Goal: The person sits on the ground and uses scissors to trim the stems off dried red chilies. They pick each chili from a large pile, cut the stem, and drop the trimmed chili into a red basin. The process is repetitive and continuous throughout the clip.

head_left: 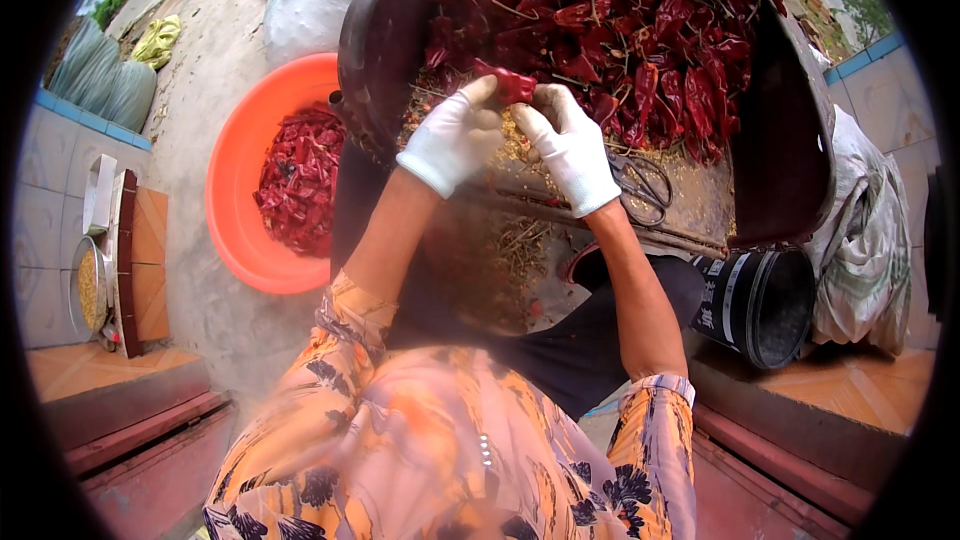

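Observation:
Both my hands wear white gloves and meet at one dried red chili above the near edge of a dark tub. My left hand pinches its left end between thumb and fingers. On the other end, the fingers of my right hand close round it. Beyond them a large heap of dried red chilies with stems fills the dark tub. Scissors lie on a board strewn with yellow seeds, just right of my right hand.
At my left stands an orange basin holding red chili pieces. A black bucket lies on its side at the right, beside a white woven sack. Another white sack is behind the basin. A bowl of yellow grain sits far left.

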The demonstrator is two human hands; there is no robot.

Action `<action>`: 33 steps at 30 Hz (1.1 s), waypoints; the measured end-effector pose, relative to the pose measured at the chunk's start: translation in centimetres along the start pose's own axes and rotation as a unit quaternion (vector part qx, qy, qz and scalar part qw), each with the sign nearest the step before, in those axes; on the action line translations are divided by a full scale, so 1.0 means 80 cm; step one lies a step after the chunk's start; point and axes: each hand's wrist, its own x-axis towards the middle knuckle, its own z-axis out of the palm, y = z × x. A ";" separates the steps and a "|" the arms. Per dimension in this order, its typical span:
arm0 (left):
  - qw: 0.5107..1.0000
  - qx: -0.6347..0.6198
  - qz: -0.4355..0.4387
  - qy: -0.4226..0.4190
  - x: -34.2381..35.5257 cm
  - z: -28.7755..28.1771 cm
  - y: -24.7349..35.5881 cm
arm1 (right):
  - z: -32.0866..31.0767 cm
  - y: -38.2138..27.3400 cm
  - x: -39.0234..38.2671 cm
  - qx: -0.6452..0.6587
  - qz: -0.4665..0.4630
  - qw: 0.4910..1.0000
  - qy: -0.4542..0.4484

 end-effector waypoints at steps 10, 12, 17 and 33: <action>0.971 0.111 0.208 0.031 0.004 0.054 -0.040 | -0.028 0.004 0.016 -0.116 -0.140 0.982 0.044; 0.970 0.096 0.207 0.084 0.006 0.060 -0.038 | -0.049 0.016 0.037 -0.259 -0.155 0.938 0.168; 0.965 0.155 0.154 0.144 0.011 0.057 -0.042 | -0.057 0.046 0.069 -0.406 -0.071 0.889 0.201; 0.952 0.262 0.156 0.010 0.010 0.058 -0.049 | -0.050 0.011 0.025 0.300 0.179 0.936 -0.052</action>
